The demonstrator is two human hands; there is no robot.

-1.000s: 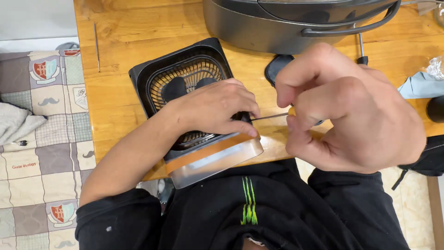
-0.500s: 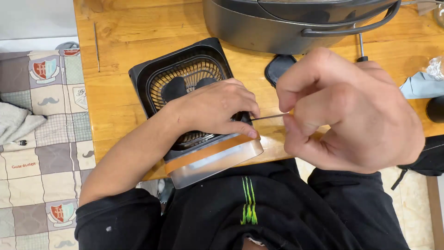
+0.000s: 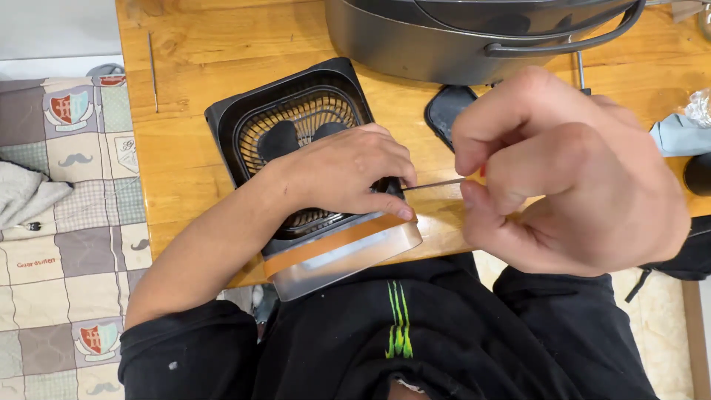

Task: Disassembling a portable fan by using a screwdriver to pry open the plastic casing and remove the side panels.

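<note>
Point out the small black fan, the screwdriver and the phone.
Small black fan (image 3: pixel 296 122), head view, on its round front grille.
Screwdriver (image 3: pixel 433 184), head view, on the thin metal shaft.
Phone (image 3: pixel 448 111), head view, on its dark face.

I count 2 hands: my left hand and my right hand. There is 1 black fan, 1 thin screwdriver, 1 dark pot, 1 phone, 1 metal rod and 1 bench.
</note>
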